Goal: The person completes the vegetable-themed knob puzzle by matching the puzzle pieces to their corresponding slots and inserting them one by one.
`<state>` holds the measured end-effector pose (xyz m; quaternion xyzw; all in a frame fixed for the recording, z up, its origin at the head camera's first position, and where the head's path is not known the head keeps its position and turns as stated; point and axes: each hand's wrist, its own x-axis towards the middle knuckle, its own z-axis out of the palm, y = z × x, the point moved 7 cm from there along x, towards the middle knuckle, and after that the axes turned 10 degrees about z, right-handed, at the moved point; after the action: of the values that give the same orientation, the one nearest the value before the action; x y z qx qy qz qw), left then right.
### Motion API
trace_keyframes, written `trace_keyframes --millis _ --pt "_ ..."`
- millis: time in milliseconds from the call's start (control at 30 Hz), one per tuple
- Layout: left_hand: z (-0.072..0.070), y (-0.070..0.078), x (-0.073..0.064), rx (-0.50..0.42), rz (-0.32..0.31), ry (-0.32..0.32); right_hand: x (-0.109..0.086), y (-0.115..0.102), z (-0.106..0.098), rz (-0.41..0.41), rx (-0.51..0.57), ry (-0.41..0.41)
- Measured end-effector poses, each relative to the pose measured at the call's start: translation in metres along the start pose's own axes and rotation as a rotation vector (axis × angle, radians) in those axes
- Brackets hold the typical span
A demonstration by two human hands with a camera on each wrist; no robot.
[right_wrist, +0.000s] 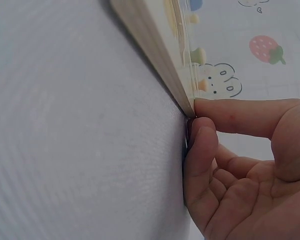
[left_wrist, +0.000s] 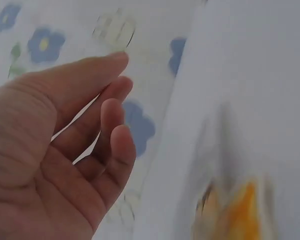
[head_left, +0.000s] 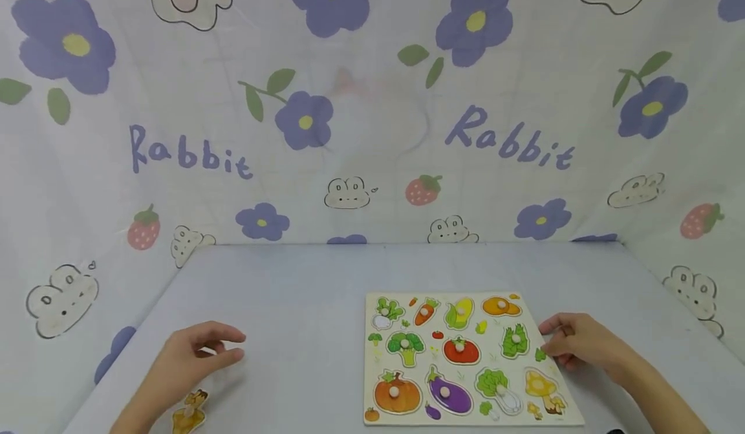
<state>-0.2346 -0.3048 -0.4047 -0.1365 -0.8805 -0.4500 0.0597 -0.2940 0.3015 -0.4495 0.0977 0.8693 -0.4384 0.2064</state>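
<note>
A wooden vegetable puzzle board [head_left: 433, 369] lies flat on the table, with knobbed pieces such as a tomato [head_left: 462, 351], an eggplant [head_left: 456, 400] and a pumpkin [head_left: 401, 400] in it. The mushroom picture [head_left: 542, 385] at its near right corner shows no knob. My right hand [head_left: 582, 343] pinches the board's right edge, with the thumb [right_wrist: 240, 116] along that edge in the right wrist view. Holding nothing, my left hand [head_left: 189, 363] hovers over the table's left side, fingers loosely bent. A yellow-and-brown knobbed puzzle piece [head_left: 189, 414] lies near its wrist, blurred in the left wrist view.
The pale table [head_left: 291, 304] reaches back to a white curtain [head_left: 372, 149] printed with flowers, rabbits and strawberries. The curtain also closes in the left and right sides. A small dark object [head_left: 615, 431] shows at the bottom edge, right of the board.
</note>
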Motion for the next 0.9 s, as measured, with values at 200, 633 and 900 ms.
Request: trace_keyframes --millis 200,633,900 --pt "-0.030 -0.041 -0.020 -0.052 -0.114 -0.094 0.001 -0.001 -0.002 -0.002 -0.002 -0.001" --pt "-0.024 -0.069 -0.037 -0.199 -0.165 -0.303 0.003 -0.001 0.000 -0.003 -0.010 0.013" --pt "-0.027 -0.076 -0.038 -0.191 -0.141 -0.301 0.000 -0.001 -0.001 -0.012 0.011 0.001"
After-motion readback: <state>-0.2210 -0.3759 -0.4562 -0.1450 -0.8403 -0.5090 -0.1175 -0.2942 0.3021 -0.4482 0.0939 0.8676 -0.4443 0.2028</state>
